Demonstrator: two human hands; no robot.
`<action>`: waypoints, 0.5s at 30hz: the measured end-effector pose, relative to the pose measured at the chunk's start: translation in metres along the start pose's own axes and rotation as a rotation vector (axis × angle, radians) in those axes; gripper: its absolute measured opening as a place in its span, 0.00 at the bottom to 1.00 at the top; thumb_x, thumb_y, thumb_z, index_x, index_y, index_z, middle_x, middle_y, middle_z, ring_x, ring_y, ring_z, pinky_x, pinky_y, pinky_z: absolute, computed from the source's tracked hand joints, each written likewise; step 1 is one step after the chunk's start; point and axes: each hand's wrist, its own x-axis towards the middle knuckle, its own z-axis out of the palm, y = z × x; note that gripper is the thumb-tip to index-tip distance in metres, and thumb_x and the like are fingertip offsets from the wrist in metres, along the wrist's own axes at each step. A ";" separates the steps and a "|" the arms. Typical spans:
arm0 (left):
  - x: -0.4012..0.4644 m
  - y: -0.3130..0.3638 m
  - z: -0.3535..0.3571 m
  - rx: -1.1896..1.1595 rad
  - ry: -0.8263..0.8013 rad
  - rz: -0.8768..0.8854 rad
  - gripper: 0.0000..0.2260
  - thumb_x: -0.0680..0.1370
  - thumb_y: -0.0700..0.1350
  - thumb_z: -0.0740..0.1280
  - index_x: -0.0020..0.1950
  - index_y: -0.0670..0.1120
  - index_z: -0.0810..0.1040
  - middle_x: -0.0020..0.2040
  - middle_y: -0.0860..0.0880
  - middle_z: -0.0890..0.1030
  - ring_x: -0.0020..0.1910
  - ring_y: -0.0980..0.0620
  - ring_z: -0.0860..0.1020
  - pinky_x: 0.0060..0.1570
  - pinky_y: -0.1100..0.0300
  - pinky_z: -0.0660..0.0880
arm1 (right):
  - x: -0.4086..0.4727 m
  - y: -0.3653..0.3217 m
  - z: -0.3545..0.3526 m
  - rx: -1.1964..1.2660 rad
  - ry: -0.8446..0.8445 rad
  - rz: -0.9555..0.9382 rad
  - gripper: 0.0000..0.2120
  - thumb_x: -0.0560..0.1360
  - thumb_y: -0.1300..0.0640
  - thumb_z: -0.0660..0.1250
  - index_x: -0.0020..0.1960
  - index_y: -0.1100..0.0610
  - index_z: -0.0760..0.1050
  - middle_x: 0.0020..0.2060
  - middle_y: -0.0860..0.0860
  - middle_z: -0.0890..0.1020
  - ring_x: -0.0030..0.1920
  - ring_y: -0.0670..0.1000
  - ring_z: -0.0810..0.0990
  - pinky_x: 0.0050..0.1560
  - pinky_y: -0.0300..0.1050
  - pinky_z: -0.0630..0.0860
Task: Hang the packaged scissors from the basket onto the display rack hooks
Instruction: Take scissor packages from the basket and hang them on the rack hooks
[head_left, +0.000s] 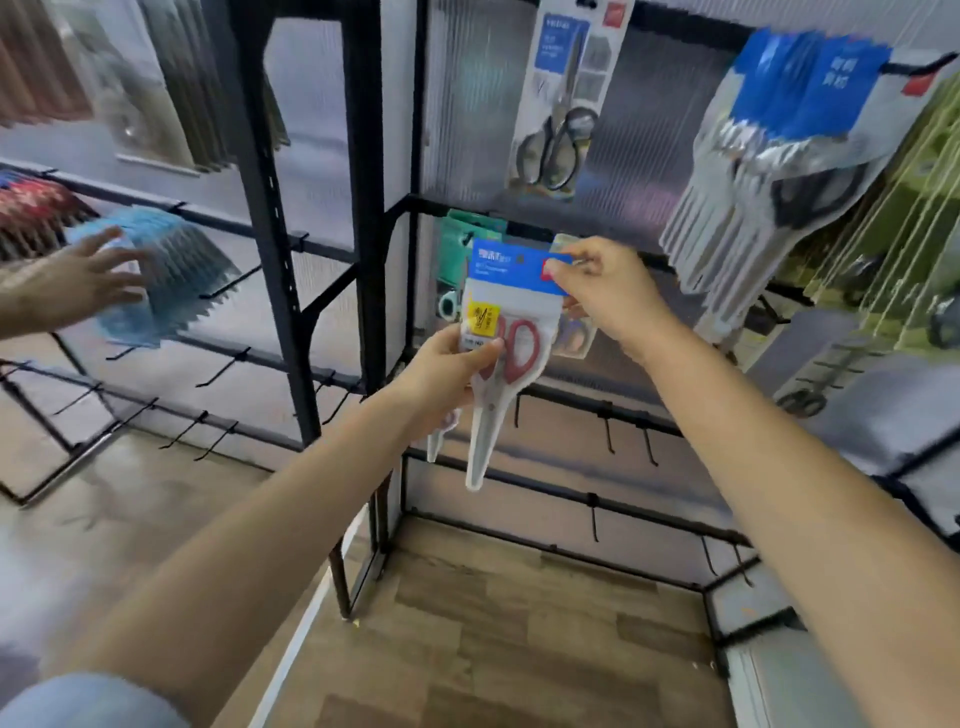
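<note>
packaged scissors (498, 338) with red handles are held up before the display rack (363, 156), the left hand (447, 371) gripping the pack's lower edge and the right hand (608, 291) pinching its blue header card near a crossbar.

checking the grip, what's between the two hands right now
In the head view, the red-handled scissors pack spans the gap: the left hand holds its lower left edge, the right hand pinches its blue header's top corner.
</note>
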 end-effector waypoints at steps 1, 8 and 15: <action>-0.002 -0.010 -0.007 -0.009 0.005 -0.014 0.04 0.77 0.46 0.67 0.49 0.46 0.76 0.43 0.45 0.81 0.44 0.44 0.76 0.46 0.47 0.73 | -0.002 0.003 0.008 -0.030 -0.027 0.001 0.07 0.77 0.59 0.66 0.52 0.60 0.77 0.45 0.57 0.80 0.42 0.52 0.77 0.39 0.48 0.75; -0.019 -0.083 -0.039 -0.086 -0.047 -0.155 0.05 0.81 0.39 0.60 0.52 0.44 0.74 0.44 0.47 0.80 0.42 0.52 0.79 0.45 0.57 0.76 | -0.019 0.062 0.074 -0.105 -0.154 0.114 0.02 0.76 0.59 0.67 0.45 0.55 0.74 0.46 0.62 0.82 0.46 0.58 0.79 0.51 0.55 0.76; -0.003 -0.160 -0.063 -0.118 0.172 -0.336 0.12 0.80 0.46 0.63 0.56 0.38 0.73 0.48 0.43 0.79 0.46 0.49 0.78 0.48 0.54 0.76 | -0.019 0.122 0.129 -0.123 -0.265 0.222 0.08 0.76 0.60 0.66 0.39 0.52 0.72 0.34 0.44 0.77 0.33 0.40 0.75 0.36 0.37 0.71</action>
